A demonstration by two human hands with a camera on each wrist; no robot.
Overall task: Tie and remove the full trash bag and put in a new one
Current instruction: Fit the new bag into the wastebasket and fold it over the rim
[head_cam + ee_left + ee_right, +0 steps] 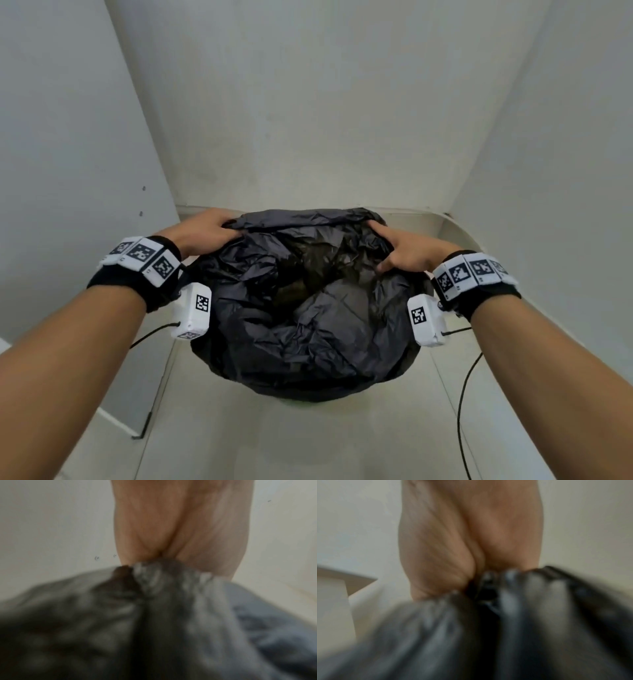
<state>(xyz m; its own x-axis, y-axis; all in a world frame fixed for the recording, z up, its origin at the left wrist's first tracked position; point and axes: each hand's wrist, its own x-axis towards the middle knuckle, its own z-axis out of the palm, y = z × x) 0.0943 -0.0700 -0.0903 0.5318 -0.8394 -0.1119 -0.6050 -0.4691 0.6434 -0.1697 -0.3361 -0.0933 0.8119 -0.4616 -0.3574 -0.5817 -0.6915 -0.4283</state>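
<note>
A crumpled black trash bag [301,308] fills the middle of the head view and hides the bin beneath it. My left hand [209,228] grips a bunch of plastic at the bag's far left rim. My right hand [402,248] grips the far right rim, thumb pressed into the folds. Between them the bag's mouth sags open over dark rubbish inside. The blurred left wrist view shows my left hand [180,534] with gathered plastic of the bag [163,582] bunched in its fist. In the right wrist view my right hand [467,540] holds a similar bunch of the bag [496,595].
The bag sits in a narrow alcove with pale walls [308,102] close on three sides. A light floor [291,438] lies in front. Thin black cables [462,411] hang from the wrist cameras. A low white ledge [459,229] curves behind the right hand.
</note>
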